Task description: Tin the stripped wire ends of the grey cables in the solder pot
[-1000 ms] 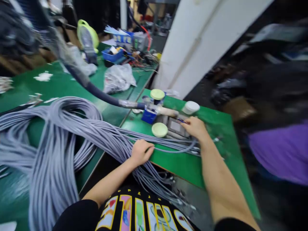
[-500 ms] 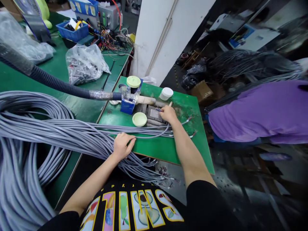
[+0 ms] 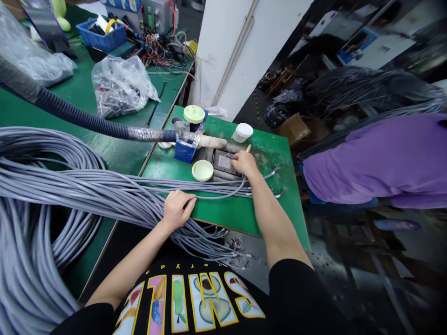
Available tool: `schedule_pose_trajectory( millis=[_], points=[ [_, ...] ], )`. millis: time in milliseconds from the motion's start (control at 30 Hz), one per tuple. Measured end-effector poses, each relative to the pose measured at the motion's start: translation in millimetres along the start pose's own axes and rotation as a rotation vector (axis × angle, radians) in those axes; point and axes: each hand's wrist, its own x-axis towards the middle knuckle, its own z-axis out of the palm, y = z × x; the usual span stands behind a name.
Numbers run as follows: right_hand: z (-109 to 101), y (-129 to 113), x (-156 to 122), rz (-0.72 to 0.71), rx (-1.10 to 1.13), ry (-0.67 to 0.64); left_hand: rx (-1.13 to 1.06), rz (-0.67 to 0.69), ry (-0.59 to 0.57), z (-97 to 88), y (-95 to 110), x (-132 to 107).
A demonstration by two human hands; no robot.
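Observation:
My right hand (image 3: 244, 164) is closed around the end of a grey cable (image 3: 223, 198), whose thin dark wires point left over a dark metal block with a light grey square top (image 3: 224, 161). From there the cable curves down and left to my left hand (image 3: 177, 208), which pinches it between thumb and fingers. Under and beside that hand lies a thick bundle of grey cables (image 3: 104, 188). Several stripped cable ends (image 3: 275, 171) show coloured wires right of my right forearm. A pale green dish (image 3: 202, 170) sits left of the block.
A ribbed hose (image 3: 87, 118) ends in a pale nozzle (image 3: 212, 142) over a blue box (image 3: 184, 152). Behind the block stands a white tub (image 3: 242, 133). A plastic bag (image 3: 124, 86) and a blue bin (image 3: 103, 37) are farther back. At right is a person in purple (image 3: 377, 160).
The view has shifted slightly. Both hands keep their places on the cable, and the wires remain over the block.

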Motion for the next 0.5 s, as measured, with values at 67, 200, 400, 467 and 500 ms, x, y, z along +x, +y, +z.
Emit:
schedule_pose_trajectory(
  millis=[67, 200, 400, 467, 500],
  points=[
    [-7.9, 6.3, -8.8, 0.016, 0.096, 0.043, 0.002, -0.005, 0.004, 0.0, -0.2, 0.2],
    [-31.5, 27.0, -56.6, 0.094, 0.716, 0.108, 0.001, -0.051, -0.018, -0.6, 0.3, 0.0],
    [-41.1, 59.5, -206.0, 0.248, 1.209, 0.077, -0.041, -0.146, -0.122, -3.9, 2.3, 12.1],
    [-26.3, 67.2, -256.7, 0.398, 1.199, -0.016, 0.057, -0.146, -0.272, -4.4, 4.6, 20.9],
    [-16.7, 70.3, -276.9, 0.404, 1.085, -0.088, 0.121, -0.143, -0.354, -4.1, 6.2, 25.3]
  ],
)
